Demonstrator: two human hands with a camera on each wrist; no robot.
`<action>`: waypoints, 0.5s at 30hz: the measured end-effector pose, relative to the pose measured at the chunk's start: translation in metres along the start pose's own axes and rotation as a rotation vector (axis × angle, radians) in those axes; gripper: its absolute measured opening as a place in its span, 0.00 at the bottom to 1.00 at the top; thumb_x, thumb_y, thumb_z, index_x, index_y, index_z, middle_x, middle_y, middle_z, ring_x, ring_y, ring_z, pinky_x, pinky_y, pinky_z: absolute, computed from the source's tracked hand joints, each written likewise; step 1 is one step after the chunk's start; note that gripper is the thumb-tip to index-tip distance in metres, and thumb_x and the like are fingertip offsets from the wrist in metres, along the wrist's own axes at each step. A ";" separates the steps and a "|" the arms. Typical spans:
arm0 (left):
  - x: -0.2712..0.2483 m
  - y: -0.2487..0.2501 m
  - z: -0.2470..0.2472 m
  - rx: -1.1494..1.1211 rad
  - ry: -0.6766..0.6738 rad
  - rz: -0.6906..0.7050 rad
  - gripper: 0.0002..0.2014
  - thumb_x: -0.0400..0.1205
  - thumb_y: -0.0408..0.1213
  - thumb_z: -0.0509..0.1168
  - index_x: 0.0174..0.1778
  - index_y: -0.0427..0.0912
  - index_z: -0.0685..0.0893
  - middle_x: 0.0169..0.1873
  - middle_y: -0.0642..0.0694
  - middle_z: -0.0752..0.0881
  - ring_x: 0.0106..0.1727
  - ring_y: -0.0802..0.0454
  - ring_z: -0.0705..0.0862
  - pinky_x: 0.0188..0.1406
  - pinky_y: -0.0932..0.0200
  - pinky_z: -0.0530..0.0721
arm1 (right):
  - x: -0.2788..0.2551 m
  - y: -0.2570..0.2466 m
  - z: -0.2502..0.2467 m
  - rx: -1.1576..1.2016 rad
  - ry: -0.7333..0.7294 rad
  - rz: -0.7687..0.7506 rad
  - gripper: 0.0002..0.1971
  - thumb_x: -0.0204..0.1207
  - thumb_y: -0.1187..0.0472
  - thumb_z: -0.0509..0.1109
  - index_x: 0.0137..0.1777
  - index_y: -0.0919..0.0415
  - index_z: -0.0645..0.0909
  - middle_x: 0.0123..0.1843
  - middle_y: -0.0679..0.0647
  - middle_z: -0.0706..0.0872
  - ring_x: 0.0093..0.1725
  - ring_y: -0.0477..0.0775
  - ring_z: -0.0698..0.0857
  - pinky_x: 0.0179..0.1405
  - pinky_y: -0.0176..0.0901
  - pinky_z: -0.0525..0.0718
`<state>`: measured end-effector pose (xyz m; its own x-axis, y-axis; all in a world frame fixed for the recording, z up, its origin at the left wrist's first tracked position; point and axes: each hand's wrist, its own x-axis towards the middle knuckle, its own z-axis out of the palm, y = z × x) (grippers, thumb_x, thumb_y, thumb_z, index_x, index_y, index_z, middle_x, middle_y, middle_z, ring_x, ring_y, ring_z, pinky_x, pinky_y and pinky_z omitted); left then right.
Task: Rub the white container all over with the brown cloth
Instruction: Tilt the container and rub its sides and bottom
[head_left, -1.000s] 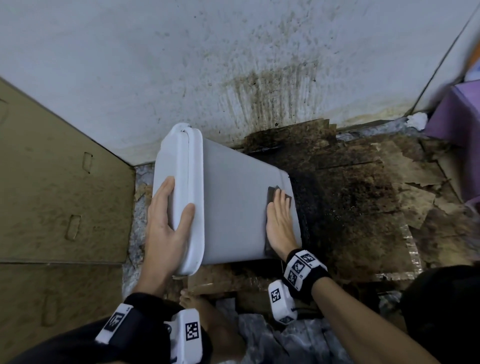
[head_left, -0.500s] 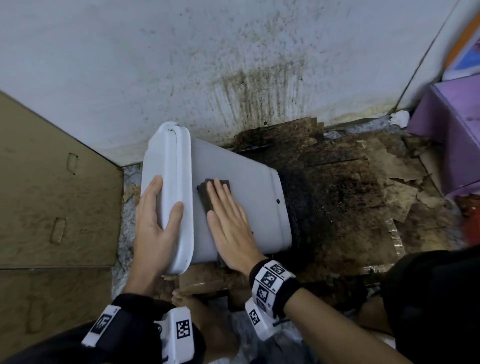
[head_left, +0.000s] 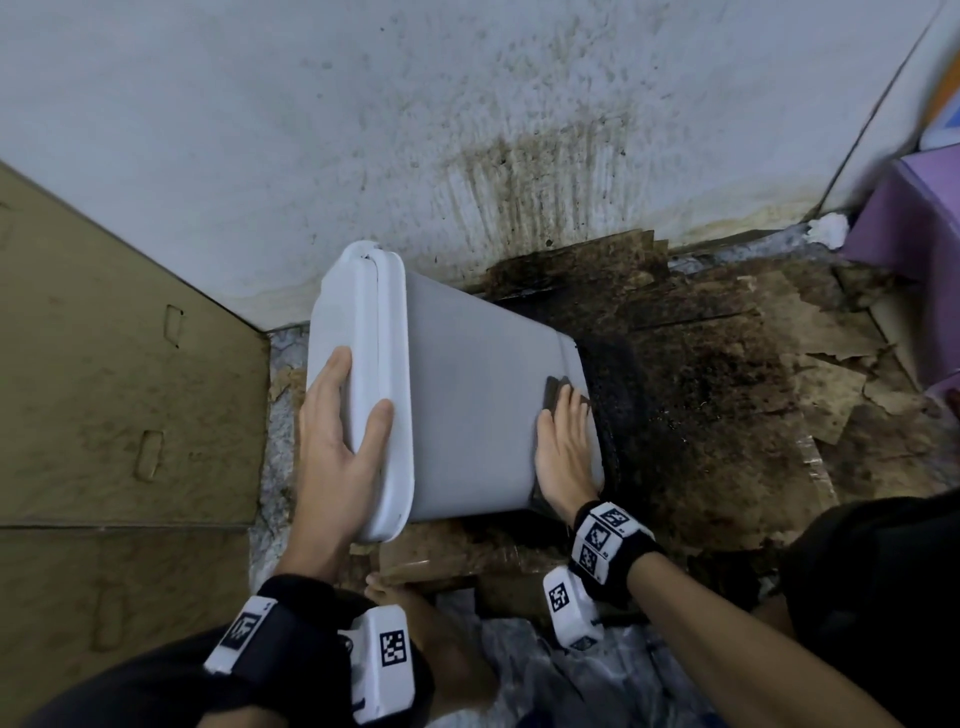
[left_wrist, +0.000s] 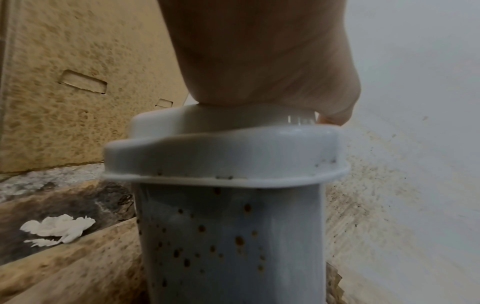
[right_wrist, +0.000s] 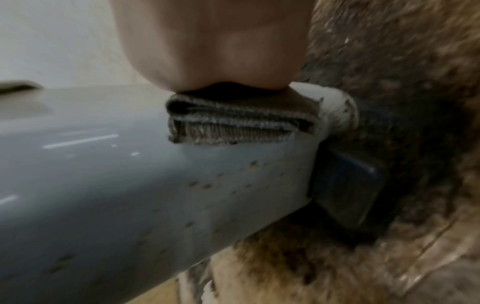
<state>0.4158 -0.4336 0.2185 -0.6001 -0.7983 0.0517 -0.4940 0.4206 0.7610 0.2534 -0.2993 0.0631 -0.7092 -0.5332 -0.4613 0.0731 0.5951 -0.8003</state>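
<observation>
Against the stained wall (head_left: 467, 130), on its side: white container (head_left: 467, 395), lid end left, base on dark soiled cardboard (head_left: 727, 415). Left hand (head_left: 337, 441) clasping the lid rim. Right hand (head_left: 563, 447) flat near the base edge, fingers straight, pressing brown cloth (head_left: 551, 392).

Left wrist: brown specks below the lid flange (left_wrist: 226, 164).

Right wrist: folded cloth (right_wrist: 241, 121) just beside the base edge.

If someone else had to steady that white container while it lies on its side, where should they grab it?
Probably at the lid end of the container, from its left. The lid flares wider than the body, so its rim gives a lip for the thumb with the fingers flat on the top. The left hand holds it so, leaving the side free for the cloth.
</observation>
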 end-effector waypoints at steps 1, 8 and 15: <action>0.000 0.000 0.000 0.004 0.002 0.001 0.37 0.84 0.60 0.59 0.90 0.53 0.65 0.87 0.59 0.66 0.88 0.60 0.62 0.90 0.42 0.62 | -0.005 -0.008 0.003 -0.019 0.008 -0.004 0.29 0.94 0.57 0.43 0.90 0.60 0.35 0.93 0.56 0.37 0.91 0.55 0.36 0.87 0.45 0.33; 0.001 0.003 0.001 0.038 -0.007 0.009 0.38 0.84 0.62 0.57 0.91 0.51 0.63 0.87 0.56 0.65 0.89 0.57 0.61 0.90 0.48 0.60 | -0.069 -0.092 0.026 -0.126 -0.141 -0.336 0.34 0.88 0.44 0.35 0.90 0.53 0.31 0.91 0.50 0.31 0.89 0.54 0.28 0.88 0.55 0.34; 0.002 0.002 0.000 0.014 -0.004 0.005 0.36 0.85 0.59 0.58 0.90 0.51 0.64 0.87 0.54 0.66 0.88 0.56 0.62 0.90 0.42 0.63 | -0.060 -0.067 0.025 -0.119 0.005 -0.556 0.31 0.91 0.47 0.41 0.92 0.51 0.43 0.93 0.43 0.43 0.91 0.42 0.41 0.90 0.57 0.43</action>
<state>0.4137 -0.4342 0.2196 -0.6048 -0.7946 0.0527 -0.5001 0.4305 0.7514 0.3085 -0.3220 0.1352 -0.6217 -0.7830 0.0195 -0.3919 0.2894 -0.8733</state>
